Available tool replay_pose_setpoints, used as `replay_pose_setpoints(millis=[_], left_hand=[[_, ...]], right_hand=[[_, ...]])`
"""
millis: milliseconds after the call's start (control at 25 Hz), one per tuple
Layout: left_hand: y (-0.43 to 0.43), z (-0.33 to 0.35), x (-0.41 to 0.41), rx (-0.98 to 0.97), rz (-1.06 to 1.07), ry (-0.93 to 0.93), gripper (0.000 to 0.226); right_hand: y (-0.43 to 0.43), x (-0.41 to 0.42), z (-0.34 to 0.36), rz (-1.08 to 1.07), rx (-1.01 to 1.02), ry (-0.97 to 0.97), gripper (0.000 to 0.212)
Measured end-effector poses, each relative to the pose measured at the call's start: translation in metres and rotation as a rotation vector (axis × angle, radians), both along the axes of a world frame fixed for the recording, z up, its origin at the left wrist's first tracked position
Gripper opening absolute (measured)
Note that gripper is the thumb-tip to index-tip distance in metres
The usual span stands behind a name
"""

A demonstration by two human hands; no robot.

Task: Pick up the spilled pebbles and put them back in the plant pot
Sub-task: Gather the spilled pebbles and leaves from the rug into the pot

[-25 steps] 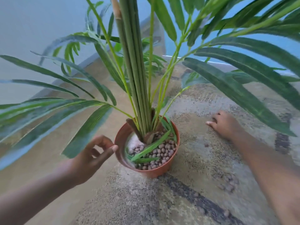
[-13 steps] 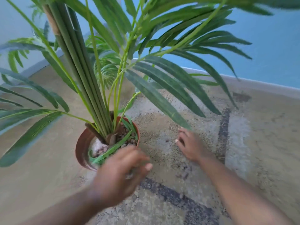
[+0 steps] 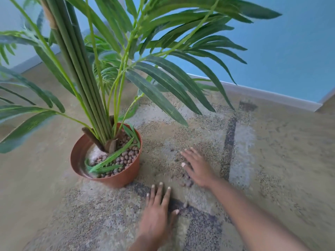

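A terracotta plant pot (image 3: 116, 180) stands on the rug, left of centre, with a tall green palm-like plant (image 3: 85, 84) and brown pebbles (image 3: 125, 158) inside. A few spilled pebbles (image 3: 188, 182) lie on the rug to the right of the pot, partly under my right hand. My right hand (image 3: 198, 168) lies flat over them, fingers spread, pointing left. My left hand (image 3: 156, 212) rests flat on the rug just in front of the pot, fingers apart. One or two more loose pebbles (image 3: 184, 204) sit beside its thumb. Neither hand visibly holds anything.
The patterned beige and grey rug (image 3: 244, 142) covers a tan floor (image 3: 27, 178). A blue wall (image 3: 290, 51) with a pale skirting board (image 3: 262, 95) runs along the back right. Long leaves (image 3: 163, 98) overhang the rug above my hands.
My left hand has moved from the pot's rim down onto the rug, fingers now flat and spread. My right hand has opened and slid nearer. The view has shifted right.
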State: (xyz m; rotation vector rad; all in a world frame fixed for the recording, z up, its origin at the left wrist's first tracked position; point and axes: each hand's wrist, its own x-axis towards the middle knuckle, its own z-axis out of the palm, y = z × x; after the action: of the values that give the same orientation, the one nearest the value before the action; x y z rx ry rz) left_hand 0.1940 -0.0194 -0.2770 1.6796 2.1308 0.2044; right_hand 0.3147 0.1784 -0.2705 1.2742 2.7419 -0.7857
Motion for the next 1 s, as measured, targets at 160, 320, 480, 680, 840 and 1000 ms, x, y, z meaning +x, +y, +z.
replay_pose_setpoints(millis=[160,320,480,680,840,1000], left_hand=[[-0.007,-0.007,0.013,0.116,-0.159,-0.068,0.073],[-0.002,-0.009,0.008,0.205,-0.121,-0.052,0.047],[0.004,0.005,-0.012,0.182,0.09,0.057,0.081],[0.016,-0.002,-0.041,0.071,0.208,0.032,0.077],[0.022,-0.002,-0.042,0.124,0.152,0.022,0.056],[0.001,-0.006,-0.022,0.251,-0.133,0.02,0.043]], right_hand=[[-0.045,0.012,0.0,0.084,0.02,0.038,0.05],[-0.076,0.04,-0.008,0.198,0.118,0.069,0.058],[-0.107,0.046,-0.017,0.116,0.182,-0.068,0.09],[-0.09,-0.003,-0.018,-0.009,0.157,-0.078,0.075],[-0.062,-0.028,-0.016,-0.023,0.081,0.12,0.058],[-0.07,0.003,-0.009,0.038,0.099,0.207,0.034]])
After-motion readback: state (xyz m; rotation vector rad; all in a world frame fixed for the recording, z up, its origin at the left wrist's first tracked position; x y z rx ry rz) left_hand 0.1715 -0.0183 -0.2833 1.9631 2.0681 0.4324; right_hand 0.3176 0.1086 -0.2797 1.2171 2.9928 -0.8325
